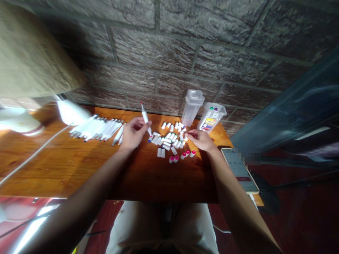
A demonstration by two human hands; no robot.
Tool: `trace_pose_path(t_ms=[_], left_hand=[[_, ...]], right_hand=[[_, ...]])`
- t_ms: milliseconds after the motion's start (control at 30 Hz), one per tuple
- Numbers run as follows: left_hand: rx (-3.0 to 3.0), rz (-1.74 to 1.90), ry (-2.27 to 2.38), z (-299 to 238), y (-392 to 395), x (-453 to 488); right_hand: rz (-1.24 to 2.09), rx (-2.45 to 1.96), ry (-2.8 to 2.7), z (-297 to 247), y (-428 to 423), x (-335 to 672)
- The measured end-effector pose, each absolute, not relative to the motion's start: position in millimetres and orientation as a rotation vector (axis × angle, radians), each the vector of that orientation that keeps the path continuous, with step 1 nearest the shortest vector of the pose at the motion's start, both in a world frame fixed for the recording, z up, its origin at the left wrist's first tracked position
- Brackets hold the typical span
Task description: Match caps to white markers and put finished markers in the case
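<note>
My left hand (135, 133) pinches a white marker (145, 115) that stands tilted, its uncapped reddish tip pointing up. Just right of it, loose white marker caps (166, 144) with coloured ends lie scattered on the wooden table. My right hand (201, 140) reaches to the right edge of these caps, thumb and forefinger closed around a small white cap (185, 137), partly hidden by the fingertips. Nearer to me sit several caps with red ends (188, 153) and two with pink ends (174, 159). Left of my left hand, a row of white markers (99, 128) lies side by side.
Behind the caps, two clear plastic cases (192, 107) stand by the brick wall; the right case (212, 118) bears a label and shows green and purple ends. A phone (239, 171) lies at the right edge. A lamp (71, 111) and its white cable (37, 153) occupy the left.
</note>
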State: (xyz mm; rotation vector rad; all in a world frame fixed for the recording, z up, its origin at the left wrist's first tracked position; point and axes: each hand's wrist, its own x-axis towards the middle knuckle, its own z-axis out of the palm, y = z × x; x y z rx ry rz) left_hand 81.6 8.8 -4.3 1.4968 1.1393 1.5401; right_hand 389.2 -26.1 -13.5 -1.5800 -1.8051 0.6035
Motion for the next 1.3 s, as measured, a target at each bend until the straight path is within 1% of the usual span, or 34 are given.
trace_pose_path(t_ms=[200,300,600,833,1100,1300], left_hand=[[1.511,1.546,1.147,-4.1,8.5,82.0],[1.507,1.544,1.136,-4.6,8.6,82.3],[1.517,1.532,1.147,-5.5,8.6,82.2],[1.530,1.539,1.142,-3.4,6.3,82.8],[1.527,1.517,1.153,-2.5,4.8,83.1],[1.548,1.511,1.152,-3.4,4.8,83.5]], right_hand=[[0.783,-1.414,-1.873,-13.7,-24.6,385.5],[0.822,-1.369,-1.877,-15.3,-24.3,384.6],[0.723,-1.335,-1.847,-20.8,-26.2,393.2],[0.719,-1.172,-1.884,-15.0,-29.0,386.4],[0.652,-1.225,-1.868,-9.4,-30.9,385.2],[0.725,-1.263,-1.821,-18.0,-28.2,388.1]])
